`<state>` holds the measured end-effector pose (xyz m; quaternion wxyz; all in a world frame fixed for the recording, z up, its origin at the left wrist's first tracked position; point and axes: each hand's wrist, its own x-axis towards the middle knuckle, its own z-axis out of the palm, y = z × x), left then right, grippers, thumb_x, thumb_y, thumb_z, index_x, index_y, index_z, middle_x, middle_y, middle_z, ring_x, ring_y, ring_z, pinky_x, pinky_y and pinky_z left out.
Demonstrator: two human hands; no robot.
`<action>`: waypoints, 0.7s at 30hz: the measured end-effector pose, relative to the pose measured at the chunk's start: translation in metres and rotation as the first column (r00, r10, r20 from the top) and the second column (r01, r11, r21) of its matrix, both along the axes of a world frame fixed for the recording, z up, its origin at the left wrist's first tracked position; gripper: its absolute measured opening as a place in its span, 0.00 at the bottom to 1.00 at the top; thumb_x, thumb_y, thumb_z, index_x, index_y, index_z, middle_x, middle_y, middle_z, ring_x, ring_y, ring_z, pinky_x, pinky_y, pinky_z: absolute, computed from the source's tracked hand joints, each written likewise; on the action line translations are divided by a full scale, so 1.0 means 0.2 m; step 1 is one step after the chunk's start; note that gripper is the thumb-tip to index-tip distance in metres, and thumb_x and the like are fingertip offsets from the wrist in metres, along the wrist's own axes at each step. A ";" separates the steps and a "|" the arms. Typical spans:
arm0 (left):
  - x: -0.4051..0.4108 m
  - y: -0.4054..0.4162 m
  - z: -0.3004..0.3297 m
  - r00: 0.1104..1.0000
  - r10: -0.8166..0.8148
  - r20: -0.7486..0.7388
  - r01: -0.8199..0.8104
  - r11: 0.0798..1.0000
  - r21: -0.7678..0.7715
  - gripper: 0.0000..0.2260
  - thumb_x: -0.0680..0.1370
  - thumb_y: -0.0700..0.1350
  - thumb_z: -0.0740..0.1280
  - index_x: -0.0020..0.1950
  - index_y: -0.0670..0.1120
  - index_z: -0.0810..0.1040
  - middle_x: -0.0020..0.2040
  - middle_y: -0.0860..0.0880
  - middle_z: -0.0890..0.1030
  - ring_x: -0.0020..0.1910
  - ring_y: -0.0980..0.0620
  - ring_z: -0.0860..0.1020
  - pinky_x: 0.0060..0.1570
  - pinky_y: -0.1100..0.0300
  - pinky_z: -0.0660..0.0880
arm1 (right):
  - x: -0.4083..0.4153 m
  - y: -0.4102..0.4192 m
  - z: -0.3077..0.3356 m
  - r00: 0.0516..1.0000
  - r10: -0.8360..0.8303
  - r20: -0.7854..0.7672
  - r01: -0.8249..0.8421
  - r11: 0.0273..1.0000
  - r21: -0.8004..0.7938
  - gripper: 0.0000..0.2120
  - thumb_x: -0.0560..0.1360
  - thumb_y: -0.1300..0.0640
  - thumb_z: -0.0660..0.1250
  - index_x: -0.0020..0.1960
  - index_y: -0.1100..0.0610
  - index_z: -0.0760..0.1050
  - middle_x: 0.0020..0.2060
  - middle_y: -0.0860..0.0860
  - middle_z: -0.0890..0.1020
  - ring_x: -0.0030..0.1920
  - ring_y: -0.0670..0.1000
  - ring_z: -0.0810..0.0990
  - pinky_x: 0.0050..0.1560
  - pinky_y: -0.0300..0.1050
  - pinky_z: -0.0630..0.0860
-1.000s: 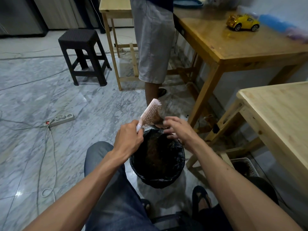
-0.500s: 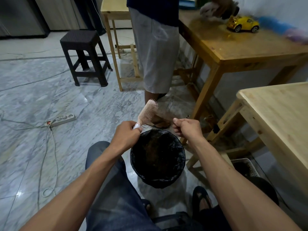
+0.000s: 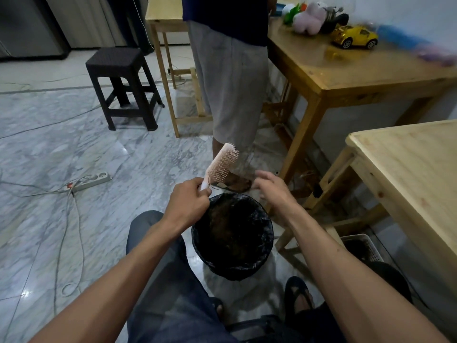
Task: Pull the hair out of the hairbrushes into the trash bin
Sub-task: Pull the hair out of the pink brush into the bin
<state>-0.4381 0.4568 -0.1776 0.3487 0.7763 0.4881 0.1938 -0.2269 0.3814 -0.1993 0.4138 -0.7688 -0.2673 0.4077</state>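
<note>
Above the trash bin [image 3: 232, 235], which stands on the marble floor [image 3: 74, 149] between the seated person's knees, the left hand [image 3: 189, 203] grips the handle of a pink hairbrush [image 3: 221, 164], fingers curled round it. The brush tilts up and away from the hand, its bristles facing right, and a thin loop of dark hair [image 3: 210, 183] hangs near the base of the bristles. The right hand [image 3: 269, 188] hovers just beside the brush over the bin's far rim, fingers loosely spread and slightly blurred; it holds nothing that can be made out. The bin is lined with a black bag and has a brownish mass inside. Just beyond the brush stands another person [image 3: 230, 78] in grey shorts, next to a wooden table [image 3: 358, 73] carrying a yellow toy car [image 3: 354, 37] and soft toys [image 3: 311, 17]. A lighter wooden table [image 3: 415, 169] sits at the right, a dark stool [image 3: 121, 85] farther back on the left, and a power strip [image 3: 92, 179] with cables lies on the floor.
</note>
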 end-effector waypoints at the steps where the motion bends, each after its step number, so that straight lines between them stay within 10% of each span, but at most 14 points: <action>1: 0.00 0.00 0.00 1.000 -0.010 -0.004 0.010 1.000 0.005 0.05 0.78 0.44 0.65 0.43 0.46 0.78 0.30 0.49 0.74 0.30 0.48 0.71 0.31 0.55 0.65 | 0.00 0.01 0.01 0.999 0.016 -0.052 -0.012 0.996 0.084 0.28 0.75 0.52 0.71 0.75 0.50 0.73 0.67 0.50 0.78 0.65 0.50 0.79 0.67 0.52 0.77; 9: 0.00 -0.01 0.04 1.000 -0.004 -0.005 0.004 0.998 0.068 0.05 0.77 0.43 0.66 0.42 0.46 0.78 0.31 0.48 0.75 0.30 0.49 0.71 0.31 0.55 0.64 | -0.04 0.02 0.01 0.991 0.087 -0.101 -0.058 0.964 0.260 0.05 0.79 0.58 0.73 0.51 0.58 0.85 0.35 0.49 0.86 0.33 0.45 0.79 0.33 0.33 0.75; 17: -0.05 0.07 0.07 0.970 0.228 0.083 -0.234 0.968 0.084 0.08 0.78 0.42 0.64 0.39 0.44 0.77 0.30 0.48 0.75 0.28 0.48 0.71 0.28 0.57 0.63 | 0.00 -0.12 -0.20 0.964 0.092 0.248 -0.059 0.988 -0.141 0.10 0.79 0.53 0.73 0.40 0.52 0.85 0.34 0.48 0.87 0.35 0.47 0.84 0.40 0.45 0.81; 21: -0.04 0.06 0.06 0.994 0.108 0.017 -0.110 0.986 0.129 0.08 0.78 0.41 0.64 0.39 0.43 0.76 0.30 0.45 0.76 0.27 0.47 0.71 0.28 0.56 0.64 | 0.00 -0.14 -0.19 0.969 0.184 0.162 -0.155 0.972 -0.179 0.07 0.82 0.56 0.70 0.56 0.55 0.86 0.44 0.48 0.88 0.39 0.44 0.83 0.35 0.34 0.75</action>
